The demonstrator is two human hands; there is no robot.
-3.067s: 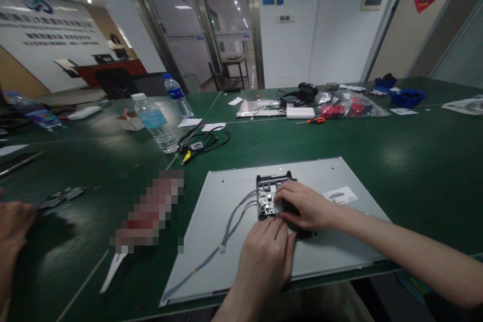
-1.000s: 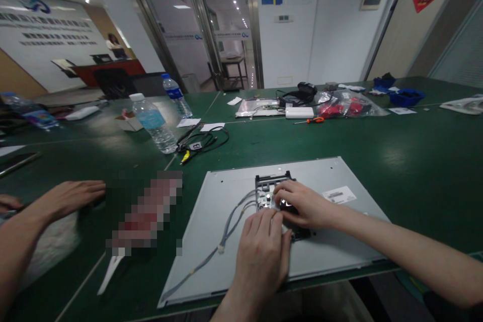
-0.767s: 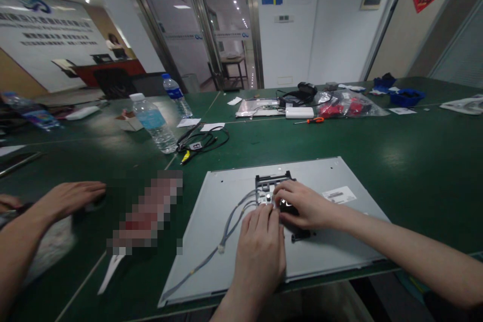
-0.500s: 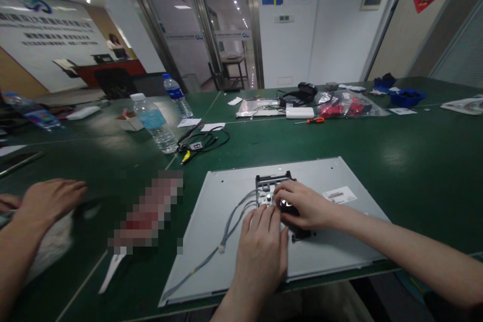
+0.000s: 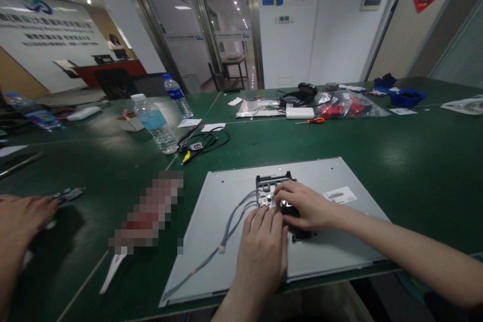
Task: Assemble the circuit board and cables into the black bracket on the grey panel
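Note:
A flat grey metal panel (image 5: 211, 201) lies on the green table in front of me. On its middle sits a small black-framed mechanism (image 5: 273, 179) with silver metal parts. Grey cables (image 5: 227, 229) run from it leftward across the panel. My right hand (image 5: 307, 205) is curled round the mechanism's right side, thumb low and fingers over the top. From the near side, my left hand (image 5: 261, 241) presses its bunched fingertips against the same mechanism. Both hands cover much of it, so the contact points are hidden.
A co-worker's hand (image 5: 26, 216) is at the left. Bottles, including a clear one (image 5: 153, 123), stand beyond black cables (image 5: 206, 141). An orange-handled screwdriver (image 5: 316, 121) and a bag of red parts (image 5: 349, 105) lie farther back. A blurred reddish object (image 5: 149, 211) lies left of the panel.
My two hands stay nearly still on the mechanism. The co-worker's hand has moved left and down and now has a grey object at its fingertips.

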